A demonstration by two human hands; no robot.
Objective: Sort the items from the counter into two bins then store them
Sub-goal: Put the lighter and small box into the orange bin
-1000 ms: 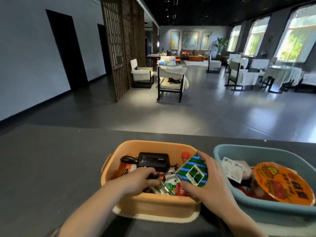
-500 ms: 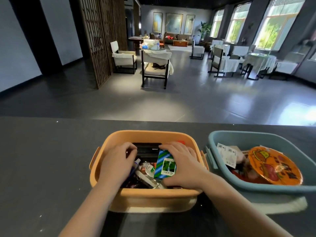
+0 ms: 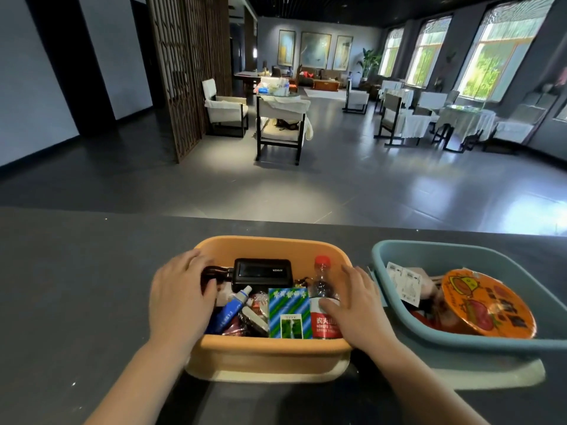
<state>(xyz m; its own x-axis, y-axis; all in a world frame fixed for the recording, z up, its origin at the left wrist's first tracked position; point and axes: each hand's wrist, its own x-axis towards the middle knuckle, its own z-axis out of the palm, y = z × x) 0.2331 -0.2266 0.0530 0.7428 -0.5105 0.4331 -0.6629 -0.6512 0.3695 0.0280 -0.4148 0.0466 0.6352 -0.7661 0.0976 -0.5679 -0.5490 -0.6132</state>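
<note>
Partly hidden under the left hand [image 3: 181, 297] is the left side of the orange bin [image 3: 270, 348], whose handle there cannot be seen; the fingers lie spread and relaxed over the rim, touching a dark looped strap, gripping nothing. Across the bin, the right hand [image 3: 357, 308] rests on the right rim with straight fingers, its thumb touching the red label of a small bottle [image 3: 323, 305] with a red cap. Both forearms run off the lower edge of the view. Inside the orange bin lie a black rectangular case [image 3: 262, 271], a blue-and-white tube [image 3: 230, 309], and an upright green-and-blue striped packet [image 3: 290, 312]; darker wrapped items beneath are hard to make out. Just beside it on the dark worktop [image 3: 76, 286], the blue bin [image 3: 469, 342] is cut off at the right edge. It holds an orange-lidded instant noodle bowl [image 3: 487, 305], tilted, and a white sachet [image 3: 403, 282]; things beneath are unclear.
</note>
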